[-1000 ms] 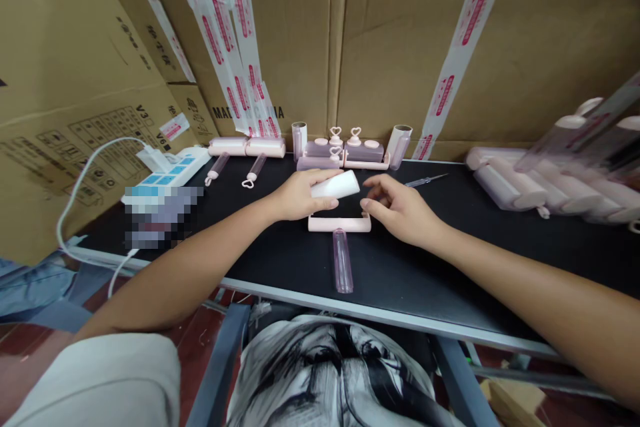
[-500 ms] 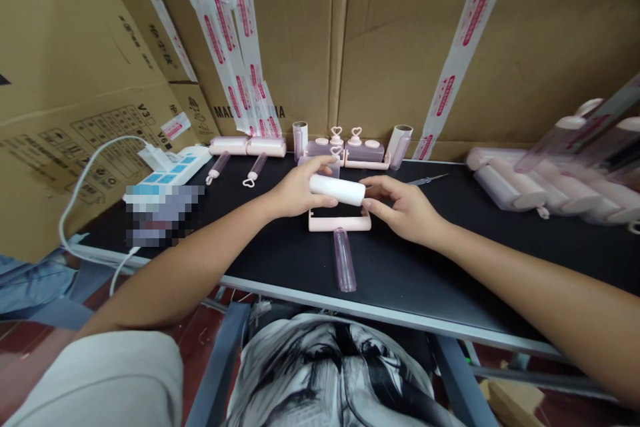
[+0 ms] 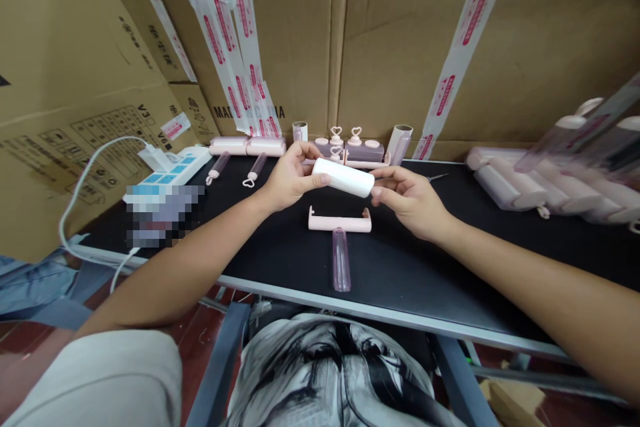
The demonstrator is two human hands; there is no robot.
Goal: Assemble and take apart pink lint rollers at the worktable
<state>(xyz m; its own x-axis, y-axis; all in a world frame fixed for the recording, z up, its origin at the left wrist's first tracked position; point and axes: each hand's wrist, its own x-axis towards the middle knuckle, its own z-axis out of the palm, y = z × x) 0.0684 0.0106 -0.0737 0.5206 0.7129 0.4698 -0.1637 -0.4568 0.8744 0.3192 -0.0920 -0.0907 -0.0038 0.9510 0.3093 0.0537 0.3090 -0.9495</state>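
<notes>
A person holds a white roll level with the table's middle, raised above it and tilted a little down to the right. The left hand's thumb and fingers grasp its left end; the right hand's thumb and fingertips pinch the other end. Nearer the body, a pink frame lies on the table, joined to a clear handle.

Behind the hands, clear cases with heart loops stand before a cardboard wall, between two upright rolls. Two finished-looking rollers lie to the left, near a power strip; more cases heap up at right.

The left hand and white roll cover part of the cases behind. The right hand hides most of a thin tool, leaving its tip visible. A thing below the strip is pixelated beyond recognition, and the right-hand heap is cut off by the picture's edge. The handle is see-through, the dark table showing through it; what the heaped cases contain is hard to tell.
</notes>
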